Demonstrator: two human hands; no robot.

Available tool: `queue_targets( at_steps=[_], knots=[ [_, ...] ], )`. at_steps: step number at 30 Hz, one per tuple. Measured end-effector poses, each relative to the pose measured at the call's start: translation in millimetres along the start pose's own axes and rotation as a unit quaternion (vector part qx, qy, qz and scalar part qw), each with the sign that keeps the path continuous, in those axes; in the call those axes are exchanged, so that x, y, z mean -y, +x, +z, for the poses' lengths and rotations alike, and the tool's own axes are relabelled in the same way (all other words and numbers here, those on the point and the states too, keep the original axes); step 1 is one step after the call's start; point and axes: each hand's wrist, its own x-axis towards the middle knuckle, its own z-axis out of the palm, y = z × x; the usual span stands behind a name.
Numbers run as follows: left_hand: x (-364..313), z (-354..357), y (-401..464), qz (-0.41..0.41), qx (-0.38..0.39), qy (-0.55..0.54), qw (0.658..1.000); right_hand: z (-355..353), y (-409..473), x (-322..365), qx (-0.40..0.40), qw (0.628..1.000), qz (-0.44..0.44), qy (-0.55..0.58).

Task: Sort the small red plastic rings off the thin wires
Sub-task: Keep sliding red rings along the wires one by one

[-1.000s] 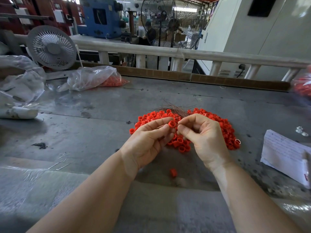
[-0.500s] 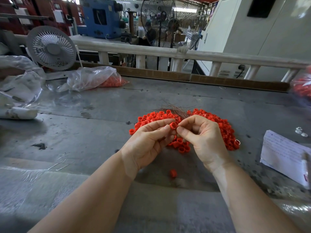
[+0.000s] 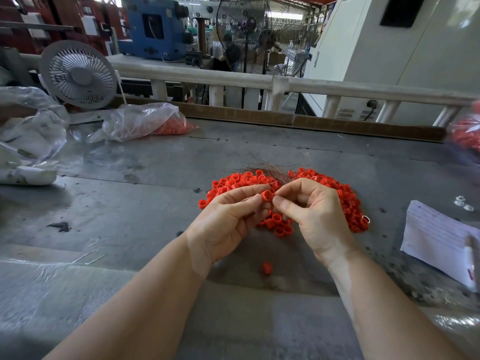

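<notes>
Pinching one small red plastic ring (image 3: 267, 196) between left hand (image 3: 228, 222) and right hand (image 3: 309, 214) (both grips curled). Hovering above heaped red rings (image 3: 348, 201) and thin brown wires (image 3: 270, 170) on grey metal bench (image 3: 130, 203).

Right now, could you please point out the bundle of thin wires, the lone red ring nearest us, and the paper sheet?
thin wires (image 3: 272, 170), head view, bundle's middle.
lone red ring (image 3: 267, 268), head view, its side.
paper sheet (image 3: 436, 237), head view, its centre.

grey metal table (image 3: 130, 203) | white railing (image 3: 233, 80) | desk fan (image 3: 78, 74) | blue machine (image 3: 155, 27)
</notes>
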Motion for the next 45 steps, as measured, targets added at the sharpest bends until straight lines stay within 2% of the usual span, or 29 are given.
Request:
queue_targets(
  at_steps=[45],
  knots=[
    [-2.1, 3.3, -2.8, -0.004, -0.014, 0.001, 1.0, -1.1, -0.5, 3.7, -0.014, 1.0, 0.016, -0.014]
  ],
)
